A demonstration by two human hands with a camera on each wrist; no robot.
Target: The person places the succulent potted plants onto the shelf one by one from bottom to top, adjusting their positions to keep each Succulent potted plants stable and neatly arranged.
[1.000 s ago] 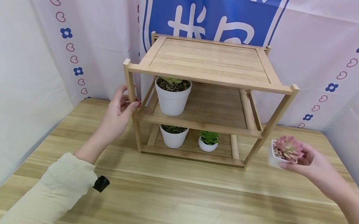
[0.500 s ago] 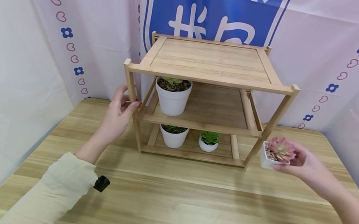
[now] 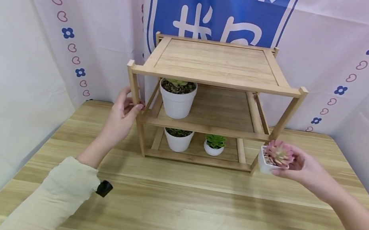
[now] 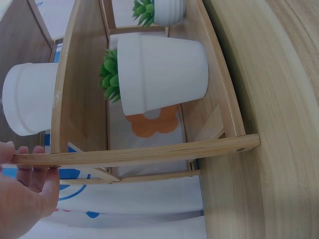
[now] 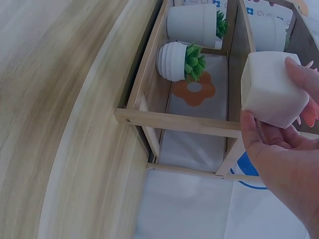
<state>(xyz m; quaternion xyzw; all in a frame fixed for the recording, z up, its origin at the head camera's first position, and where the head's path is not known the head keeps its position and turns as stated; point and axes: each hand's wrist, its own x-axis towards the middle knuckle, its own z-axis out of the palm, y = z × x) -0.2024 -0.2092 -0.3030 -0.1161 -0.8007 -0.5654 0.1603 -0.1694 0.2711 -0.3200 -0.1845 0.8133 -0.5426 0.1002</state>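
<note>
My right hand (image 3: 301,167) grips a pink succulent (image 3: 279,153) in a square white pot (image 3: 267,166). It holds the pot in the air just in front of the right front post of a wooden shelf rack (image 3: 207,128). In the right wrist view the white pot (image 5: 274,89) sits between thumb and fingers, and most of the plant is hidden behind it. My left hand (image 3: 123,113) pinches the rack's left front post around middle-shelf height. The left wrist view shows the fingers and thumb of the left hand (image 4: 30,184) curled round that post (image 4: 134,154).
A large white pot (image 3: 176,103) with a succulent stands at the left of the middle shelf. The bottom shelf bears another white pot (image 3: 178,142) and a small ribbed pot with a green succulent (image 3: 214,144). Wooden table (image 3: 170,205) below; patterned cloth (image 3: 112,19) hangs behind.
My right hand has carried the potted pink succulent leftward and slightly down, up to the rack's right front post. The left hand stays on its post.
</note>
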